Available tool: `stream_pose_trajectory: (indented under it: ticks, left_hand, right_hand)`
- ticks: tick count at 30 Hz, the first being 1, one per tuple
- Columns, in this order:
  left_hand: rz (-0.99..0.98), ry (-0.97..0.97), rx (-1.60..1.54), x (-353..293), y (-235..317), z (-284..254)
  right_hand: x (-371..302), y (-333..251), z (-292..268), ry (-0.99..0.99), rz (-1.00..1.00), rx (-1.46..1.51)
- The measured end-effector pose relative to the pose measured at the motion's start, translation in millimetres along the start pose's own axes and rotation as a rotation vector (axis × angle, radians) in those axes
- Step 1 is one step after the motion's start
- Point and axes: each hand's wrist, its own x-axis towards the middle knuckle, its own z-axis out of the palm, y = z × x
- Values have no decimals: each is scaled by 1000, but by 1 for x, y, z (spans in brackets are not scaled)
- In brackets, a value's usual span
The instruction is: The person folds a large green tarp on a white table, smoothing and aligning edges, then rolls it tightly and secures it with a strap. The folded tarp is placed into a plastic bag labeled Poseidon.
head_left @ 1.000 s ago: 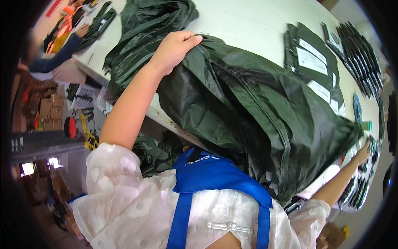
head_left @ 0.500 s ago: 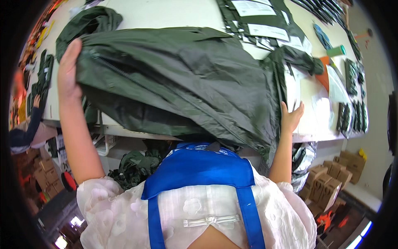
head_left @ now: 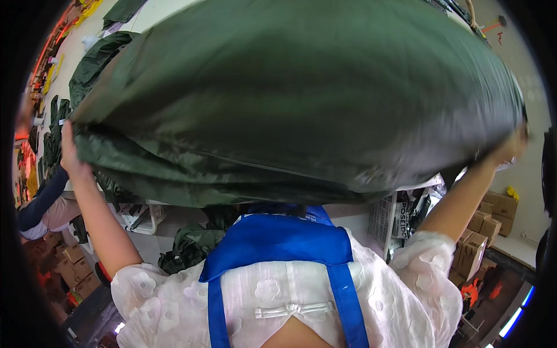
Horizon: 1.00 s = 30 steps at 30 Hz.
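Observation:
A dark green rain jacket (head_left: 301, 110) with a zipper is stretched wide between my hands, raised and billowing over the white table (head_left: 165, 13). At its left edge my left hand (head_left: 71, 152) is closed on the fabric. My right hand (head_left: 510, 148), smeared by motion, grips the right edge far out to the side. A crumpled dark green sleeve (head_left: 98, 61) lies beyond the left edge. Most of the tabletop is hidden beneath the spread fabric.
Under the table are a crumpled dark green bundle (head_left: 191, 246) and a white crate (head_left: 383, 223). Cardboard boxes (head_left: 473, 252) stand low on the right, more boxes (head_left: 75, 267) low on the left. A co-worker's dark blue sleeve (head_left: 43, 194) shows at the far left.
The jacket has lifted and spread toward the right. My right hand, open beside it before, has moved far right and taken its edge; my left hand has shifted lower and outward.

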Motion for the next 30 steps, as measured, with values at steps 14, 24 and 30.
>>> stream_pose_trajectory:
  ticks: [14, 24, 30]
  left_hand:
    - [-98, -20, 241, -19, -116, 85]
    - [-147, -69, 342, -13, -135, 64]
    - [-53, -142, 575, -60, -125, 126]
  right_hand:
    - [-253, 62, 20, -1291, 119, -677]
    - [-213, 47, -96, -1398, 47, -634]
    - [-206, 37, -43, -1354, 509, -258]
